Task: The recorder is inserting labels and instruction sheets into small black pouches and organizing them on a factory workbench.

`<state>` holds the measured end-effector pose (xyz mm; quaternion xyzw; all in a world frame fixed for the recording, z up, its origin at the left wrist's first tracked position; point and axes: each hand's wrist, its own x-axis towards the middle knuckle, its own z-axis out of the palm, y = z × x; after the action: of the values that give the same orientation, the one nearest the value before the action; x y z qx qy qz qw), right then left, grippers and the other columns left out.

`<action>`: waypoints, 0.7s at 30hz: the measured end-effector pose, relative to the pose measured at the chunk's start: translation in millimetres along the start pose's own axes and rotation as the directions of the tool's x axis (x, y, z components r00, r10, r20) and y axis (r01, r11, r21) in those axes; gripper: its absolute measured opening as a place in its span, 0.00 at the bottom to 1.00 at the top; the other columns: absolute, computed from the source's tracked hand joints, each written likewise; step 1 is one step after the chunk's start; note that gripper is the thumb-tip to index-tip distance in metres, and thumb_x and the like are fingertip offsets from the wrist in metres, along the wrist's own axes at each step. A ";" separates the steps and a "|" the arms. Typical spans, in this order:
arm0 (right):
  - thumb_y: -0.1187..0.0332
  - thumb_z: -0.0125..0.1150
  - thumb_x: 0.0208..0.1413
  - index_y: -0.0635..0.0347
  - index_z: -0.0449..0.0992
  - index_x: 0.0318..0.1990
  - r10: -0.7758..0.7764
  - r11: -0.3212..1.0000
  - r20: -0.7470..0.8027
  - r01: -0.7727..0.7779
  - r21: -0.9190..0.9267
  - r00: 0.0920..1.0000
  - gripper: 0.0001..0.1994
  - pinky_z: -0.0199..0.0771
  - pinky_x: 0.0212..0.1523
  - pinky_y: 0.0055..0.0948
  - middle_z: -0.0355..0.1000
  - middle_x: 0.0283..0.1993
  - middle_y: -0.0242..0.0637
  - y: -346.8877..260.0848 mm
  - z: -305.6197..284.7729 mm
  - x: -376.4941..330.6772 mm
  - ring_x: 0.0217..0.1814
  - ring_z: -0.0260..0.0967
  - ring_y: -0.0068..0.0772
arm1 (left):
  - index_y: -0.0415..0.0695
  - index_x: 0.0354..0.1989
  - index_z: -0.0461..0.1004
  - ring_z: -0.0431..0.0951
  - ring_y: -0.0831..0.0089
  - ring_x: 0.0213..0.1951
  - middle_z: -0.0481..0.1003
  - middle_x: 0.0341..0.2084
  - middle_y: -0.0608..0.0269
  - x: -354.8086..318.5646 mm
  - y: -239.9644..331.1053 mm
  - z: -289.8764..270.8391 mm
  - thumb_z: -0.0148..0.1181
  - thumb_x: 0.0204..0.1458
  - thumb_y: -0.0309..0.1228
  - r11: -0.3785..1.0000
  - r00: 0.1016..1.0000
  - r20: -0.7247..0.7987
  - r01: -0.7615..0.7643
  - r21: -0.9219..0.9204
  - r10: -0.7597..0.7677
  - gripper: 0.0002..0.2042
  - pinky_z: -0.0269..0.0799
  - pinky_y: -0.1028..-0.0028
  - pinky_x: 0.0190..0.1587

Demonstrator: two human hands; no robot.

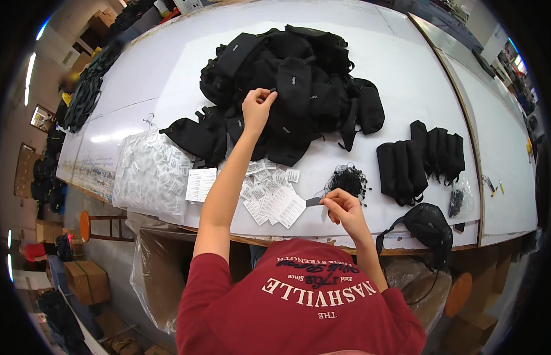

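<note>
My left hand [258,110] reaches out over a heap of black fabric pouches [293,89]. Its thumb and forefinger are pinched together at the edge of one pouch. Close to the table's front edge, my right hand [345,214] holds a small dark grey tag [314,202] between thumb and fingers. A pale or clear piece also shows just under these fingers; its kind is unclear. White printed cards [283,206] lie fanned beside the right hand, with small white labels [262,180] scattered behind them. Black tag strings [348,180] lie in a tangle behind the right hand.
At the left are a clear bag of white labels [152,171] and a stack of white cards [200,184]. Rolled black pouches [401,171] stand at the right, near a black mesh bag [428,228] at the table edge. A wooden stool [85,226] stands on the floor.
</note>
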<state>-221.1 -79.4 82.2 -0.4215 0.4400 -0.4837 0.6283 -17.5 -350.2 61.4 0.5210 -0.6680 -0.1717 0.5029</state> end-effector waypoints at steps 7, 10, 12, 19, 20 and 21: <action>0.72 0.57 0.57 0.64 0.74 0.34 -0.130 0.986 -0.166 0.110 -0.127 0.978 0.04 0.47 0.17 0.15 0.63 0.18 0.23 8.0 15.1 19.7 0.18 0.53 0.10 | 0.36 0.33 0.74 0.74 0.82 0.29 0.75 0.30 0.65 -121.6 71.1 -52.7 0.62 0.46 0.21 0.859 0.943 0.332 0.190 -0.476 -0.025 0.06 0.69 0.81 0.32; 0.72 0.57 0.57 0.63 0.74 0.33 -0.190 0.958 -0.203 0.136 -0.254 0.961 0.04 0.46 0.18 0.15 0.62 0.18 0.20 11.4 20.3 28.4 0.18 0.51 0.08 | 0.36 0.39 0.75 0.72 0.81 0.30 0.75 0.30 0.65 -170.8 71.8 -52.9 0.62 0.47 0.26 0.830 0.861 0.483 0.383 -0.405 -0.162 0.11 0.68 0.81 0.32; 0.72 0.56 0.57 0.63 0.73 0.32 -0.216 0.916 -0.176 0.137 -0.376 0.961 0.05 0.45 0.18 0.15 0.61 0.18 0.20 6.4 26.1 28.5 0.18 0.50 0.08 | 0.35 0.41 0.75 0.74 0.80 0.29 0.77 0.28 0.62 -197.3 73.4 -43.1 0.58 0.49 0.25 0.721 0.845 0.496 0.470 -0.509 -0.201 0.11 0.70 0.79 0.32; 0.71 0.58 0.55 0.64 0.73 0.32 -0.172 0.865 -0.052 0.125 -0.487 0.984 0.05 0.45 0.18 0.17 0.60 0.16 0.21 27.3 18.0 26.1 0.18 0.50 0.09 | 0.38 0.38 0.78 0.74 0.84 0.24 0.76 0.21 0.67 -219.1 78.9 -55.2 0.59 0.48 0.26 0.577 0.735 0.585 0.656 -0.486 -0.343 0.10 0.67 0.83 0.25; 0.71 0.58 0.55 0.64 0.73 0.32 -0.182 0.853 -0.042 0.137 -0.504 0.982 0.05 0.44 0.18 0.17 0.59 0.16 0.21 27.1 18.4 24.3 0.18 0.49 0.09 | 0.38 0.37 0.79 0.74 0.84 0.25 0.77 0.21 0.67 -218.6 83.0 -58.6 0.60 0.47 0.27 0.593 0.749 0.568 0.640 -0.488 -0.341 0.09 0.66 0.83 0.26; 0.72 0.58 0.54 0.64 0.74 0.32 -0.171 0.822 -0.011 0.137 -0.553 0.985 0.04 0.44 0.17 0.18 0.58 0.15 0.21 26.4 16.9 24.0 0.17 0.49 0.10 | 0.38 0.36 0.79 0.72 0.84 0.24 0.76 0.21 0.68 -221.2 81.4 -56.9 0.61 0.47 0.28 0.621 0.783 0.526 0.601 -0.502 -0.333 0.09 0.65 0.82 0.26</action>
<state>-195.1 -96.5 57.9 -0.6034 0.5436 -0.3985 0.4260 -22.4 -108.9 38.5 0.4286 -0.4876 -0.6163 0.4458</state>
